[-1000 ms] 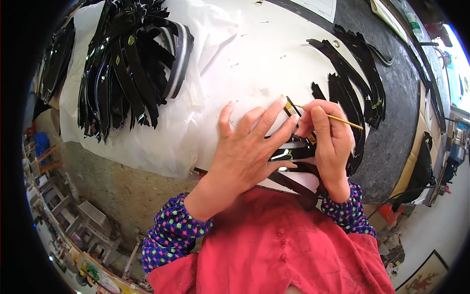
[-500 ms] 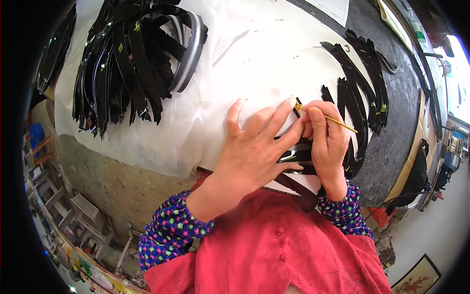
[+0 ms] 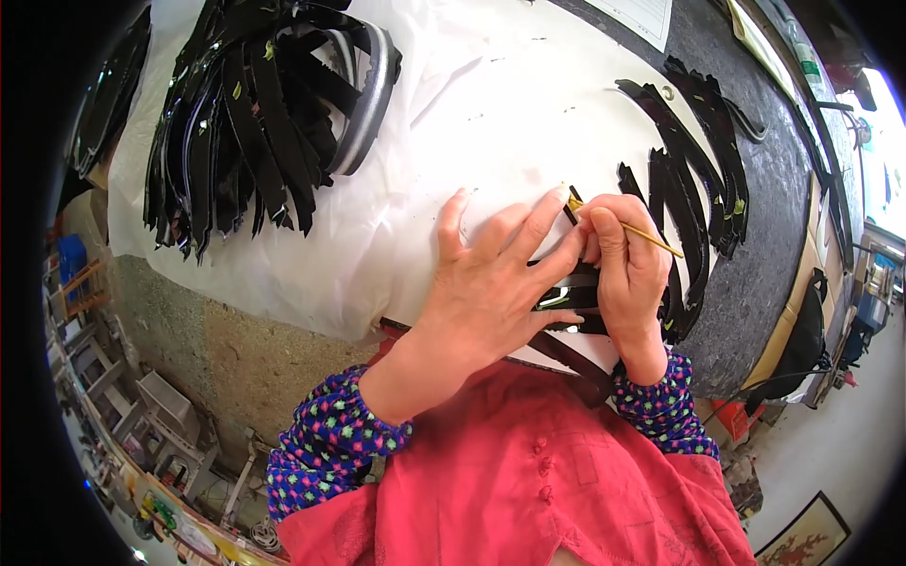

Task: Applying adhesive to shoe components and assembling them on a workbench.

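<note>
My left hand point(image 3: 495, 274) lies spread over black strips point(image 3: 590, 298) at the near edge of the white sheet. Its index fingertip presses beside the narrow end of one strip point(image 3: 572, 209). Right against it, my right hand point(image 3: 628, 269) pinches a thin yellow-brown stick point(image 3: 653, 241), slanting down to the right. The stick's working tip meets the strip end by my left fingertips and is partly hidden by the fingers. Small yellow-green marks show on some strips.
A big bunch of black strips point(image 3: 236, 132) with a grey-striped band point(image 3: 373, 104) rests at the far left on the white sheet point(image 3: 538, 113). More loose black strips point(image 3: 684, 203) lie right of my hands, partly on the dark tabletop point(image 3: 755, 236). A paper point(image 3: 637, 17) lies at the back.
The stick in my right hand has shifted slightly to the left, and the hand with it. My left hand stays in place. The strip bunch at the far left has moved a little.
</note>
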`<state>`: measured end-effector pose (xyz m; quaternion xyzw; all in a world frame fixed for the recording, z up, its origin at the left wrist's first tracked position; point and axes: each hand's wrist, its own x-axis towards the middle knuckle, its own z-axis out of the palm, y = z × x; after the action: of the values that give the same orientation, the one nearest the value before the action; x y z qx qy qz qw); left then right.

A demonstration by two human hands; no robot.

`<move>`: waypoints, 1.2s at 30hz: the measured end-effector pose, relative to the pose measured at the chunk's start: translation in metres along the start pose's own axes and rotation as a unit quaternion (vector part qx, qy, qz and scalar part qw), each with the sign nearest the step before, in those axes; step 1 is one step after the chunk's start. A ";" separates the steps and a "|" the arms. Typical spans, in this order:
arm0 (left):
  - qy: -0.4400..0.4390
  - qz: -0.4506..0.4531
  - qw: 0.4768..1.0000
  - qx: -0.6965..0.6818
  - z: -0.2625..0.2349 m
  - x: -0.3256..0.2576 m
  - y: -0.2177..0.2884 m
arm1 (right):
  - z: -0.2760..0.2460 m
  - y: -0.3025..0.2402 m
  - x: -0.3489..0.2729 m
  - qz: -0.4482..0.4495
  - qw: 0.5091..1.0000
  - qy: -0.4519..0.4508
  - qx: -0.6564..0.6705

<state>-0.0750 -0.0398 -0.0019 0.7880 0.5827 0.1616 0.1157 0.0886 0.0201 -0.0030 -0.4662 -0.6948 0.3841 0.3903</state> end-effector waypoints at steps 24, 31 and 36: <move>0.107 0.080 0.991 0.009 -0.006 -0.035 0.013 | -0.042 0.009 -0.007 -0.140 0.959 0.052 -0.241; 0.116 0.040 0.992 -0.040 -0.007 -0.028 0.026 | -0.036 0.014 -0.011 -0.178 0.933 0.078 -0.303; 0.113 -0.011 0.989 -0.099 -0.008 -0.011 0.024 | -0.037 0.018 -0.011 -0.181 0.933 0.071 -0.302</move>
<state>-0.0600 -0.0578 0.0132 0.7427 0.5820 0.3052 0.1289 0.1309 0.0210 -0.0064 -0.4547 -0.8210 0.0447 0.3424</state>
